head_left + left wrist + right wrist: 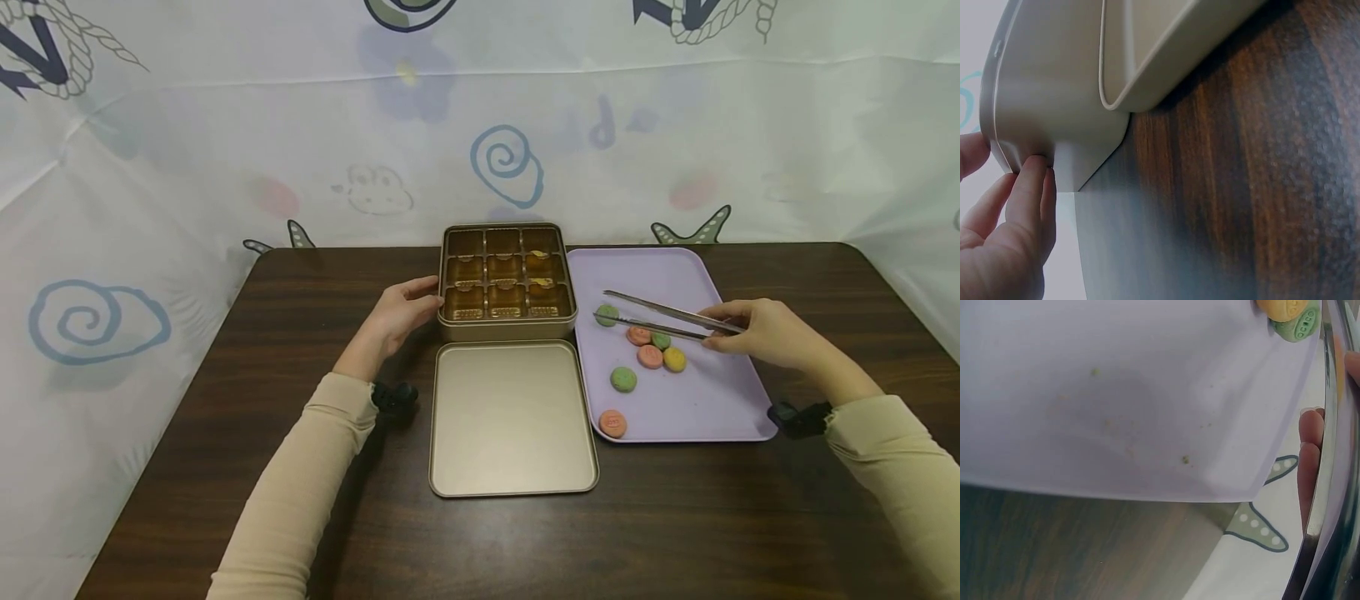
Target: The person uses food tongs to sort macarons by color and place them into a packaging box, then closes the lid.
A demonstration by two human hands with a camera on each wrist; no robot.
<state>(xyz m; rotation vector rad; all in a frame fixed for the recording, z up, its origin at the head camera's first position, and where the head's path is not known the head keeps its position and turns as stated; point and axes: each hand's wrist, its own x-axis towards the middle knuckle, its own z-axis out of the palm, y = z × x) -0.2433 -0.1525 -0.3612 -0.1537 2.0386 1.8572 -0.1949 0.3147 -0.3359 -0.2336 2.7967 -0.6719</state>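
Observation:
My right hand [765, 332] holds long metal tongs [667, 310] above a lilac tray [720, 408]. The tongs' arms are spread, and their tips reach to either side of a green stamped cookie [606, 315]. Further pink, green and yellow cookies lie on the tray, among them a yellow one [674, 360] and a lone pink one [612, 423]. At the centre back stands a gold tin [506, 331] with a brown divided insert [506, 268]. Fingers of my left hand [397, 317] lie nearly straight against the tin's left wall [1054, 112].
A flat gold lid [513, 421] lies in front of the tin, close beside the tray. All of it sits on a dark wooden table [315, 275]. Behind hangs a white printed cloth [360, 125]. Small crumbs [1185, 460] dot the tray.

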